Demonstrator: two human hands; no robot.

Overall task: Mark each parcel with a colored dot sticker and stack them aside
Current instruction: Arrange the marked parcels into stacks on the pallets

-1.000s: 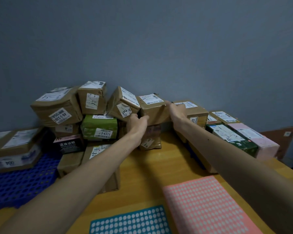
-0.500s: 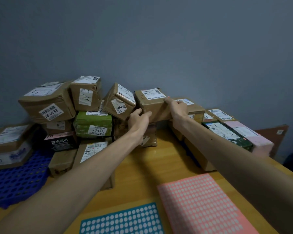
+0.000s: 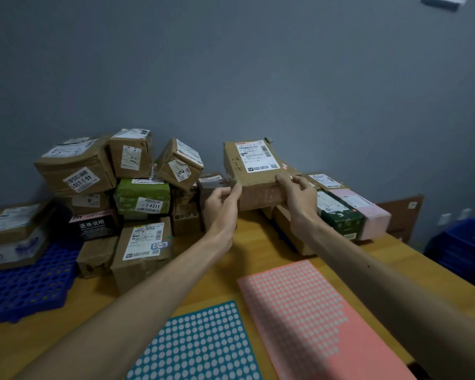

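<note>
A flat brown cardboard parcel (image 3: 254, 174) with a white shipping label and "A-2" written on it is held in the air above the table's back, tilted toward me. My left hand (image 3: 222, 205) grips its near left corner and my right hand (image 3: 296, 200) grips its near right edge. A pink dot sticker sheet (image 3: 310, 316) and a blue dot sticker sheet (image 3: 200, 346) lie flat on the wooden table (image 3: 252, 250) close to me.
A heap of brown parcels (image 3: 77, 171) with a green parcel (image 3: 143, 198) rises at the back left, partly on a blue plastic pallet (image 3: 25, 286). A row with a dark green box (image 3: 337, 215) and a pink box (image 3: 365, 209) lies at the right. A blue crate (image 3: 466, 245) stands beyond the table's right edge.
Both hands have lifted the brown parcel off the pile, raised it and tipped its labelled top toward me. The view has shifted slightly.
</note>
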